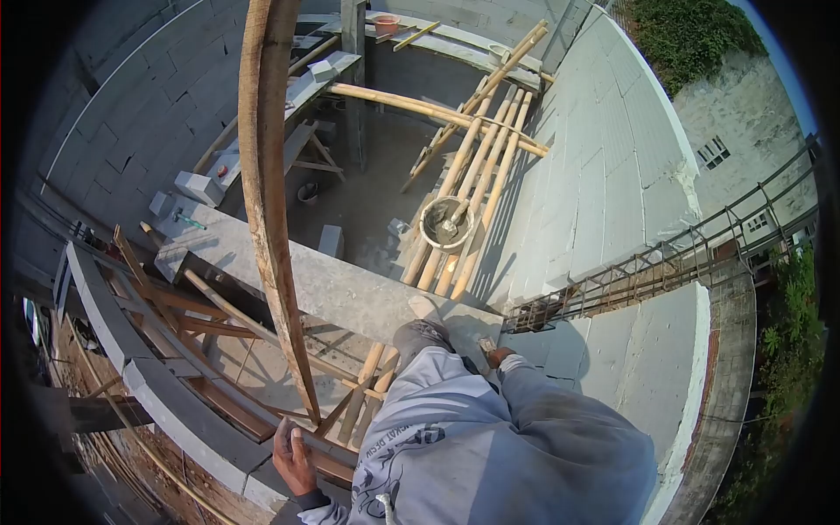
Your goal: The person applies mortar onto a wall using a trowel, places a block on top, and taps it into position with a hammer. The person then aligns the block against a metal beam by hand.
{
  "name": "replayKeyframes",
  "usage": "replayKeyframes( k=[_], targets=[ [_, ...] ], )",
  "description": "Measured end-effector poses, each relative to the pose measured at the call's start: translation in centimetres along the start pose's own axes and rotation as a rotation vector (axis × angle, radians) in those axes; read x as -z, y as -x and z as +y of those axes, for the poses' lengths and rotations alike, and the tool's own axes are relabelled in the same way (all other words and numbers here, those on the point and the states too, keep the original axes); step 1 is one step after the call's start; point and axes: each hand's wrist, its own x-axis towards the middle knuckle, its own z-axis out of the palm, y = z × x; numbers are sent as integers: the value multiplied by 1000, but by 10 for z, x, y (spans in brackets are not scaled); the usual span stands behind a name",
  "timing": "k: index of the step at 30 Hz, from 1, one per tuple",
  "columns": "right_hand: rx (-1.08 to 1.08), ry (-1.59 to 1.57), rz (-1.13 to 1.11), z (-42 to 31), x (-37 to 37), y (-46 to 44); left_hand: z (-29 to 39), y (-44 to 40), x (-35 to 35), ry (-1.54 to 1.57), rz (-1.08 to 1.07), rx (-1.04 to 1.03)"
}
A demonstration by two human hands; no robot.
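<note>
My left hand (293,459) is at the lower left, fingers stretched and slightly apart, beside the grey block wall (184,424) and the brown window frame (232,409). It holds nothing that I can see. My right hand (500,357) is low in front of my body, close to the pale block wall on the right. Its fingers look closed, and a small light-coloured object (486,345) shows at them, too small to name. One of my feet (426,309) stands on the grey concrete ledge (341,293).
A tall wooden post (267,192) rises on the left. A bucket of mortar (446,223) sits on bamboo poles (490,166) over a deep drop. Bare rebar (630,262) lies along the right wall. Loose white blocks (199,187) and a hammer-like tool (188,219) rest at left.
</note>
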Motion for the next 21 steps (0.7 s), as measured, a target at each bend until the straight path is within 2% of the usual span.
replayKeyframes(
  k=[5,6,7,9,12,15,16,19,21],
  targets=[
    [19,-62,2,-5,23,-24,29,-34,-42,84,-60,-72],
    [43,-48,-2,-7,29,-30,41,-44,-49,-28,-102,-126],
    [72,-20,-11,-8,37,-41,51,-53,-59,-9,-142,-103],
    [194,130,-86,-6,44,-77,67,-73,-82,24,-212,-48],
    [358,291,-232,-11,60,-129,105,-98,-123,-123,-218,-174],
    [365,129,-284,-20,91,-152,114,-122,-167,-100,-256,-181],
    [367,8,-225,-18,92,-164,127,-128,-179,-104,-273,-166],
    [152,-244,-71,-22,109,-189,158,-153,-214,-94,-301,-121],
    [151,-224,-83,-15,122,-199,165,-172,-235,-57,-282,-81]
  ],
)
